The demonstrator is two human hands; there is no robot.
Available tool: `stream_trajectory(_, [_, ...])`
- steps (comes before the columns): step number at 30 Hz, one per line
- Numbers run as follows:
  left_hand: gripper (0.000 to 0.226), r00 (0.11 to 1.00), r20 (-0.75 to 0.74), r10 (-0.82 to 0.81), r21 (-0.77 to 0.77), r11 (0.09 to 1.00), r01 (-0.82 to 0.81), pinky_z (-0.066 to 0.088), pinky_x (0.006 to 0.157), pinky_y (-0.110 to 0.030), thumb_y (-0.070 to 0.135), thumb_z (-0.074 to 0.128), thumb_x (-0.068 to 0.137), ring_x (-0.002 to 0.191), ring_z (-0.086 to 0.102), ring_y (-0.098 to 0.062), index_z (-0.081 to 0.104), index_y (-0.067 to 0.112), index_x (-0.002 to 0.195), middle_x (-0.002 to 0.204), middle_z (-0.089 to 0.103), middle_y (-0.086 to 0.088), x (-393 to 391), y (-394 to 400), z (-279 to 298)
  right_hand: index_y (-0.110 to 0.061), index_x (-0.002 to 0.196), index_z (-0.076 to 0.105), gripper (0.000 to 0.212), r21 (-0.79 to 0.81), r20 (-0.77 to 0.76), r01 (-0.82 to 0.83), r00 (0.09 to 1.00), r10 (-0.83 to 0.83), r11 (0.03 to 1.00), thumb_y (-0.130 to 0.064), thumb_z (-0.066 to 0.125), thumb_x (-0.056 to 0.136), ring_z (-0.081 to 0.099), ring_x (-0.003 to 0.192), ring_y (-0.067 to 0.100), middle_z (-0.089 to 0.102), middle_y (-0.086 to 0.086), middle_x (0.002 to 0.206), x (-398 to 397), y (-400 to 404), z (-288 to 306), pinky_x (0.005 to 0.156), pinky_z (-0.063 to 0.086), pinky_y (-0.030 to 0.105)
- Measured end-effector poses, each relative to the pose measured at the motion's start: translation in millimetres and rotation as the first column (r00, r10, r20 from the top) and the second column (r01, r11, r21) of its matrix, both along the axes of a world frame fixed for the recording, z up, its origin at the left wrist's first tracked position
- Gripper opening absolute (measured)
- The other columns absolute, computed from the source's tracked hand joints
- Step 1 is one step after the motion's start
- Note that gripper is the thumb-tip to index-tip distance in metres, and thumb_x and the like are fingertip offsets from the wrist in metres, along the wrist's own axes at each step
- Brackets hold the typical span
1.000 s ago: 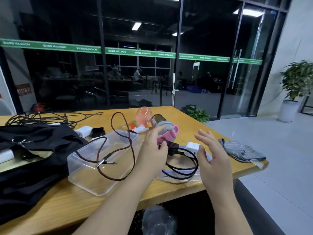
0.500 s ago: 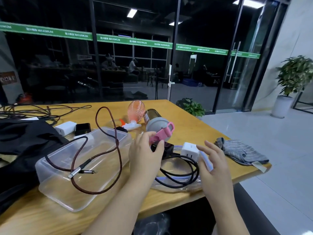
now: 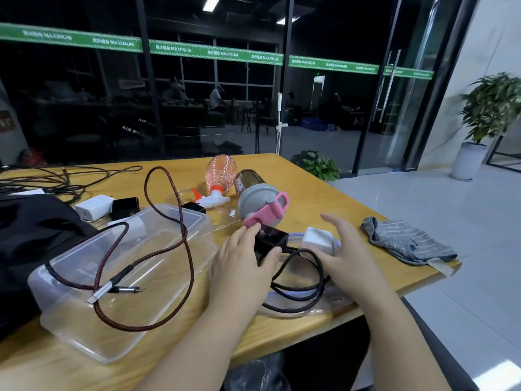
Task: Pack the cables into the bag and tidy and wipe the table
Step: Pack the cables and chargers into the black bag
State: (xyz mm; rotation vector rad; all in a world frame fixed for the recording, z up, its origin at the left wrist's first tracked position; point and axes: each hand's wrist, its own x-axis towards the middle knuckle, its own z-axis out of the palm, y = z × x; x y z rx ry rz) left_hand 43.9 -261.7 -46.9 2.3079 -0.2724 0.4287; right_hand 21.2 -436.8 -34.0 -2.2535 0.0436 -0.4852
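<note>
- My left hand point(image 3: 242, 266) has its grip on the black charger point(image 3: 270, 240), thumb on the near face and fingers on the far side.
- My right hand point(image 3: 348, 256) is released, fingers spread, the thumb side touching the white charger point(image 3: 317, 240), which sits just right of the black charger.
- A black cable point(image 3: 298, 289) coils just near of the black charger, between my wrists, on a clear lid point(image 3: 318, 307) at the near edge of the desk point(image 3: 324, 198).
- Left of the black charger, a clear box point(image 3: 84, 328) lies upside down with a braided red cable point(image 3: 180, 249) looped over it, its plug ends on the box.
- Further left, the black bag point(image 3: 31, 235) lies at the edge of view.
- Right of the black charger, well apart, a grey cloth point(image 3: 406, 241) lies crumpled near the desk corner.
- Just behind the black charger lies a bottle point(image 3: 255, 198) with a pink strap; behind that, a pink spray bottle point(image 3: 220, 172) on its side.
- Far left of the black charger, beyond the box, sit another white charger point(image 3: 94, 206) and a small black block point(image 3: 125, 206).
- Loose dark cables point(image 3: 56, 179) sprawl at the far left.
</note>
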Motion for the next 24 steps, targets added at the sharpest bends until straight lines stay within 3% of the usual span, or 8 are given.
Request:
stream_trajectory(4, [0.062, 0.999, -0.039, 0.018, 0.033, 0.999, -0.017, 0.029, 0.109, -0.037, 0.05, 0.054, 0.085, 0.13, 0.032, -0.013, 0.03, 0.036, 0.14, 0.136, 0.044, 0.011, -2.6, 1.6, 3.2, -0.036, 0.138, 0.037, 0.077, 0.046, -0.14, -0.027, 0.99, 0.033, 0.999, -0.048, 0.075, 0.072, 0.053, 0.114, 0.012, 0.052, -0.01, 0.128, 4.3, -7.3, -10.8, 0.096, 0.046, 0.037])
stream_trajectory(10, [0.048, 0.998, -0.029, 0.058, -0.003, 0.998, -0.058, 0.034, 0.101, -0.034, 0.046, 0.06, 0.082, 0.117, 0.042, -0.016, 0.041, 0.041, 0.125, 0.107, 0.051, 0.012, -6.3, -0.8, 8.6, -0.051, 0.118, 0.04, 0.065, 0.07, -0.126, -0.03, 0.991, 0.039, 0.997, -0.061, 0.071, 0.061, 0.06, 0.1, 0.01, 0.06, -0.017, 0.11, 5.2, -11.1, -17.0, 0.086, 0.051, 0.041])
stream_trajectory(14, [0.045, 0.997, 0.051, 0.049, -0.144, 0.989, -0.041, 0.031, 0.097, -0.029, 0.035, 0.066, 0.078, 0.106, 0.043, -0.01, 0.048, 0.04, 0.119, 0.099, 0.049, 0.021, -8.0, -0.2, 11.8, -0.043, 0.105, 0.04, 0.053, 0.144, -0.1, -0.008, 0.995, 0.022, 0.99, -0.04, 0.08, 0.07, 0.061, 0.087, 0.01, 0.06, -0.015, 0.097, 4.2, -11.6, -17.8, 0.081, 0.052, 0.04])
stream_trajectory(17, [0.044, 0.987, 0.15, 0.056, -0.2, 0.979, -0.025, 0.023, 0.089, -0.023, 0.031, 0.066, 0.078, 0.09, 0.028, 0.006, 0.048, 0.042, 0.117, 0.093, 0.044, 0.031, -12.3, -1.0, 14.8, -0.04, 0.102, 0.041, 0.053, 0.203, -0.058, 0.006, 0.998, 0.006, 0.979, -0.038, 0.082, 0.068, 0.061, 0.086, 0.012, 0.06, -0.012, 0.097, 2.9, -11.5, -18.4, 0.079, 0.052, 0.039])
stream_trajectory(20, [0.045, 0.967, 0.243, 0.079, -0.243, 0.97, -0.018, 0.031, 0.094, -0.03, 0.03, 0.068, 0.077, 0.095, 0.031, 0.005, 0.05, 0.036, 0.119, 0.095, 0.044, 0.031, -15.1, -1.6, 16.3, -0.032, 0.109, 0.043, 0.058, 0.239, 0.01, 0.034, 0.999, -0.038, 0.97, -0.03, 0.083, 0.068, 0.059, 0.088, 0.009, 0.056, -0.013, 0.099, 2.1, -10.8, -18.4, 0.078, 0.052, 0.035])
stream_trajectory(24, [0.048, 0.944, 0.315, 0.1, -0.3, 0.954, -0.001, 0.044, 0.093, -0.04, 0.028, 0.071, 0.076, 0.103, 0.04, -0.002, 0.052, 0.029, 0.12, 0.107, 0.051, 0.019, -13.6, -0.3, 14.3, -0.025, 0.113, 0.041, 0.057, 0.266, 0.049, 0.082, 0.994, -0.098, 0.961, -0.026, 0.081, 0.072, 0.052, 0.085, -0.001, 0.051, -0.016, 0.098, 0.2, -6.9, -11.2, 0.065, 0.042, 0.013])
